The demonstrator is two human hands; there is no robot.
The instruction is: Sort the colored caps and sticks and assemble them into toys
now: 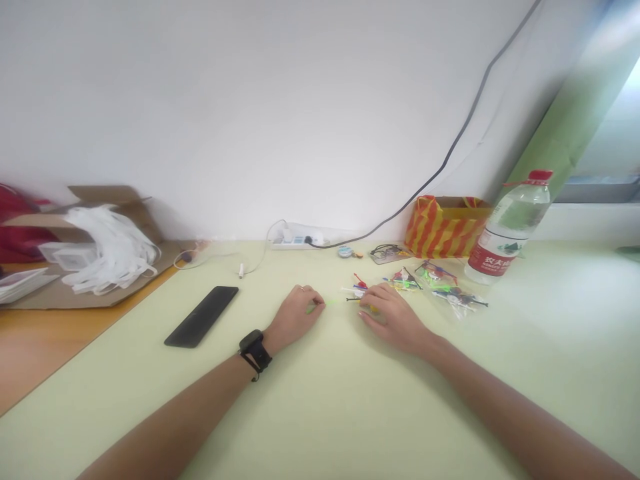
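My left hand, with a black watch on the wrist, rests low over the pale green table. Its fingers pinch a thin bright green strip that points right. To the right, my right hand is over a small pile of coloured plastic pieces, its thumb and fingers apart. A yellow piece shows partly under its fingers, and whether they touch it is unclear. Just behind this hand are more coloured pieces, and plastic bags of similar pieces lie further right.
A black phone-like slab lies left. Behind stand a power strip with cables, a striped bag and a water bottle. A cardboard box with white straps sits at the far left.
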